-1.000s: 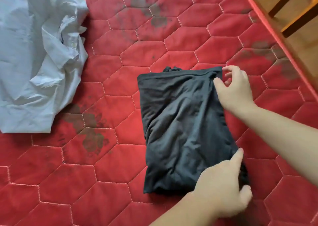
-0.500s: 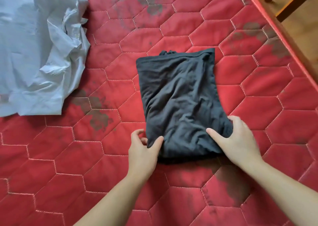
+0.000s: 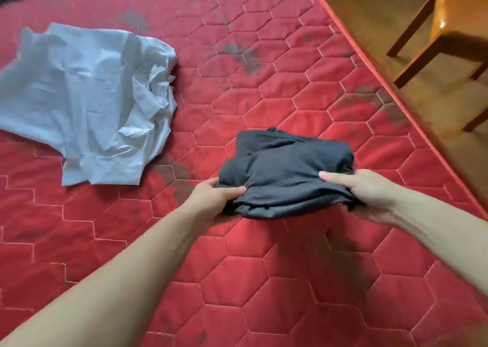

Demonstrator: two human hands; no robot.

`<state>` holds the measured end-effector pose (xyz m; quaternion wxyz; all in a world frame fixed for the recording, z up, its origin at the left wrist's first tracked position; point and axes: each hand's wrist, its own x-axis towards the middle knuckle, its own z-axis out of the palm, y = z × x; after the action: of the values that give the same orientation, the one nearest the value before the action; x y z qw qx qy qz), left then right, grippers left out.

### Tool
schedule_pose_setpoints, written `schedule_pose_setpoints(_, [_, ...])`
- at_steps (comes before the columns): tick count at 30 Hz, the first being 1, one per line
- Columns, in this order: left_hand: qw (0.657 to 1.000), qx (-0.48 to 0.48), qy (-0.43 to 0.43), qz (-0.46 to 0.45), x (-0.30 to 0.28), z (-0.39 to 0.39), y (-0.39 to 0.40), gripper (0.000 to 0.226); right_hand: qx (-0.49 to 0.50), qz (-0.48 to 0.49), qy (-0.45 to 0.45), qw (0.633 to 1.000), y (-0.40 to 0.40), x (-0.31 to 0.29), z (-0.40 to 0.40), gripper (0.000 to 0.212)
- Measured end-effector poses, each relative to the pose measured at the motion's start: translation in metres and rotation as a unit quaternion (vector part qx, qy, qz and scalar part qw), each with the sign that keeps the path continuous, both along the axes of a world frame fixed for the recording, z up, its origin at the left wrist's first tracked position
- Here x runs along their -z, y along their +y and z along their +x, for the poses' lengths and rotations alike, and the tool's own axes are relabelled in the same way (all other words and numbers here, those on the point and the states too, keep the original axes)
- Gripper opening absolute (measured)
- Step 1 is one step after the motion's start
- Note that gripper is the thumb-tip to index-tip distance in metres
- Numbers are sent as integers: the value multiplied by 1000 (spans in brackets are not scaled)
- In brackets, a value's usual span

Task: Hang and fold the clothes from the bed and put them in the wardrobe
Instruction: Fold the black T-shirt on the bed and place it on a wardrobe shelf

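Single head cam, wide-angle, pitched forward and down over the red quilted mattress [image 3: 264, 280]. Close range: both forearms enter from the bottom edge, left hand [image 3: 211, 201] and right hand [image 3: 369, 190] sit mid-frame. Beyond and right of the right hand, floor and wooden chair [image 3: 449, 29] fill the top corner. No second view, no overlap.

Red quilted mattress [image 3: 264, 280], brown floor [image 3: 375, 16], wooden chair [image 3: 449, 29] beside it
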<state>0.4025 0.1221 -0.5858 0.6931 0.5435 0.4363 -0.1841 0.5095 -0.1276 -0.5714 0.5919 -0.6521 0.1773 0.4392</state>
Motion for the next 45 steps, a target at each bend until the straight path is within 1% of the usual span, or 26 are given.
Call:
schedule_pose_setpoints(1, [999, 2, 0, 47, -13, 5, 5, 34, -3, -7, 6, 1000, 6, -12, 7, 18])
schedule_pose_setpoints(2, [997, -7, -17, 71, -25, 13, 11, 45, -2, -7, 12, 1000, 12, -25, 17, 9])
schedule_pose_setpoints(3, [996, -21, -44, 75, -39, 25, 16, 51, 8, 5, 15, 1000, 19, -38, 31, 8])
schedule_pose_setpoints(4, [995, -35, -69, 71, -54, 38, 21, 48, 19, 23, 24, 999, 26, -52, 45, 13])
schedule_pose_setpoints(5, [993, -38, -89, 74, -70, 52, 25, 37, 23, 42, 31, 998, 35, -67, 59, 19])
schedule_pose_setpoints(7, [986, -20, -127, 107, -104, 86, 30, 14, 20, 63, 7, 998, 50, -100, 90, 28])
schedule_pose_setpoints(8, [980, -9, -148, 135, -121, 104, 33, 7, 11, 67, -19, 998, 58, -115, 105, 30])
schedule_pose_setpoints(11, [953, -4, -222, 204, -175, 146, 44, 4, -11, 81, -121, 989, 75, -164, 142, 32])
schedule_pose_setpoints(14, [921, -7, -296, 255, -221, 161, 54, 4, -15, 117, -211, 970, 79, -207, 152, 33])
schedule_pose_setpoints(16, [900, 6, -333, 283, -224, 152, 56, 7, 8, 127, -235, 964, 72, -213, 144, 31])
schedule_pose_setpoints(18, [885, 35, -346, 310, -201, 130, 55, 12, 20, 95, -216, 972, 62, -196, 126, 21])
schedule_pose_setpoints(20, [891, 42, -330, 309, -158, 101, 49, 17, 1, 34, -169, 985, 52, -152, 101, 16])
schedule_pose_setpoints(22, [908, 43, -290, 298, -100, 69, 40, 19, -7, -21, -107, 994, 45, -94, 69, 17])
schedule_pose_setpoints(25, [953, 66, -153, 253, -2, 11, 19, 17, 8, -73, -20, 997, 37, 0, 11, 14])
schedule_pose_setpoints(28, [974, 106, -14, 200, 64, -59, -1, 14, 4, -133, 55, 990, 19, 70, -62, 7])
schedule_pose_setpoints(30, [981, 125, 38, 141, 77, -100, -6, 16, -4, -159, 81, 984, 3, 89, -105, 5])
schedule_pose_setpoints(32, [981, 153, 71, 91, 73, -123, -2, 11, -31, -177, 101, 979, -13, 90, -131, 14])
schedule_pose_setpoints(35, [977, 194, 91, 18, 49, -123, 15, 8, -59, -144, 148, 977, -25, 68, -134, 27])
schedule_pose_setpoints(36, [976, 198, 87, -7, 39, -115, 21, 9, -53, -130, 146, 979, -24, 59, -128, 29])
schedule_pose_setpoints(38, [975, 208, 63, -45, 18, -92, 30, 12, -24, -124, 95, 987, -15, 43, -105, 48])
schedule_pose_setpoints(39, [978, 198, 48, -50, 10, -76, 34, 14, -4, -117, 66, 991, -8, 36, -90, 58])
schedule_pose_setpoints(40, [985, 163, 32, -47, 4, -59, 38, 15, 16, -96, 50, 994, 1, 30, -72, 62])
schedule_pose_setpoints(41, [994, 99, 12, -41, 1, -43, 42, 15, 33, -64, 43, 996, 12, 25, -54, 58])
schedule_pose_setpoints(42, [999, 13, -16, -34, 2, -27, 46, 16, 49, -38, 36, 997, 22, 21, -37, 49])
schedule_pose_setpoints(44, [983, -168, -76, 10, 14, 0, 53, 18, 80, -7, 17, 997, 38, 22, -8, 33])
schedule_pose_setpoints(45, [970, -218, -88, 59, 24, 7, 54, 22, 89, -14, 3, 996, 43, 26, 1, 30])
